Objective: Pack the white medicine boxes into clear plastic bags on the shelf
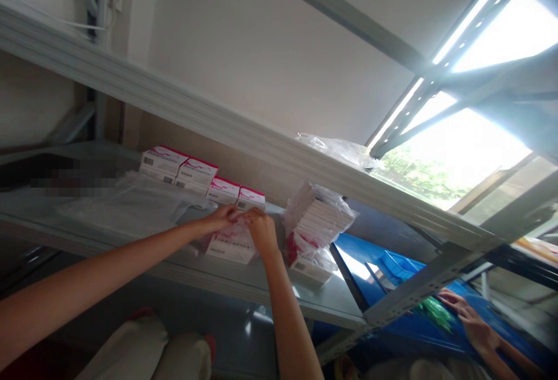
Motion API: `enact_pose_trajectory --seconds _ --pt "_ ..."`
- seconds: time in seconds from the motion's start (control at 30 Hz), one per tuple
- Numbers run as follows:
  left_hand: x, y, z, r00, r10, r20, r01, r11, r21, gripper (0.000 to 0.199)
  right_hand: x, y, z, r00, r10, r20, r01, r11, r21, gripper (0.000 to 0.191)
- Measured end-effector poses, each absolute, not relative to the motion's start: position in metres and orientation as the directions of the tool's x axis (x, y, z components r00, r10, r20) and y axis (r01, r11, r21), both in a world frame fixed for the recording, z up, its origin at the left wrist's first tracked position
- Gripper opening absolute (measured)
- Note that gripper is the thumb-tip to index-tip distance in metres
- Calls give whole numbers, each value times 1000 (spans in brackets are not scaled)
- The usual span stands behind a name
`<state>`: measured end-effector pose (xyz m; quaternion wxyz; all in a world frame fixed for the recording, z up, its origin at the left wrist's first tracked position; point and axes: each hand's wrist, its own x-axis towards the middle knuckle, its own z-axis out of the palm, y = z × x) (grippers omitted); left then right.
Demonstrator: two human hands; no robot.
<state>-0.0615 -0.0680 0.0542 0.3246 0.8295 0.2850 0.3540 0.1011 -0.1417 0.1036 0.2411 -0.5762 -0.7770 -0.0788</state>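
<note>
My left hand [223,217] and my right hand [260,224] meet at the upper edge of a clear plastic bag, their fingers closed on it. Inside the bag, white and pink boxes [230,247] lie on the grey shelf [261,278]. Behind my hands stands a row of white boxes with pink tops [196,174]. To the right, bagged boxes [320,217] are stacked with a slight tilt. Flat clear plastic bags [131,205] spread over the shelf at the left.
A metal beam [226,127] crosses above the shelf, with clear plastic [337,149] on it. At lower right, another person's hands [468,316] are near a green bundle [437,312] and a blue bin [399,265]. A dark object [32,169] lies far left.
</note>
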Motion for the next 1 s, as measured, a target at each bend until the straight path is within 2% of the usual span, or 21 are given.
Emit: enact_pose_trajectory --seconds 0.1,0.13,0.2,0.27,0.3,0.47,0.57,0.67,0.73,0.83,0.9,1.0 --pt "-61 -65 50 574 748 334 174 -510 843 19 94 -144 104 -251 865 434 967 241 78 24" --pt "-62 -64 49 577 753 317 132 -469 873 17 92 -144 103 -263 864 429 965 231 126 24" --pt "-63 -62 49 557 779 288 40 -372 928 27 89 -142 101 -283 859 427 957 226 180 23" --pt "-63 -59 49 514 809 284 -19 -320 947 34 87 -139 98 -294 848 441 954 231 191 21" --pt "-63 -56 50 501 814 294 -29 -324 946 31 87 -137 97 -293 842 454 955 232 185 21" --pt "-57 -46 55 545 752 370 80 -486 870 15 86 -130 89 -196 829 523 980 190 66 20" --pt "-63 -46 57 480 750 455 183 -593 785 9 91 -132 87 -89 823 561 988 143 -53 15" --pt "-83 -48 58 429 669 607 307 -740 598 11 101 -141 86 35 804 594 976 99 -192 11" --pt "-100 -49 55 508 561 654 388 -827 407 14 111 -150 84 151 815 560 961 11 -276 13" --pt "-123 -54 45 665 453 594 432 -882 189 17 125 -163 77 304 859 412 923 -159 -350 21" --pt "-132 -60 38 688 459 562 467 -873 141 22 132 -169 71 343 878 333 904 -213 -371 24" --pt "-137 -71 31 658 501 562 534 -837 121 29 136 -174 62 365 882 297 889 -235 -392 25"
